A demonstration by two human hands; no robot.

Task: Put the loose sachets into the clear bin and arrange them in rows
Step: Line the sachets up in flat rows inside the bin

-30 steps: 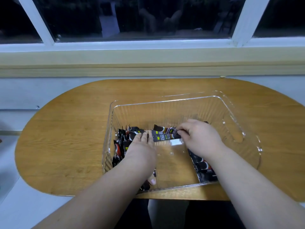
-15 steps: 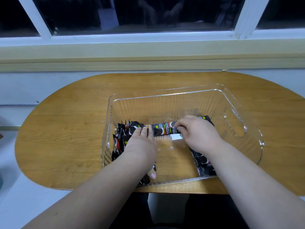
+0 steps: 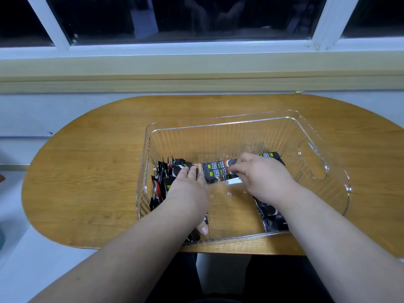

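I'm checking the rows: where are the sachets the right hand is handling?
In the head view, those sachets lie flat across the far middle of the clear bin, between the left hand and the right hand.

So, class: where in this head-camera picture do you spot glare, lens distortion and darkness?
Head view: glare streaks the clear bin rim; wide-angle lens bows the window sill and table edge; window panes are dark, showing dim reflections.
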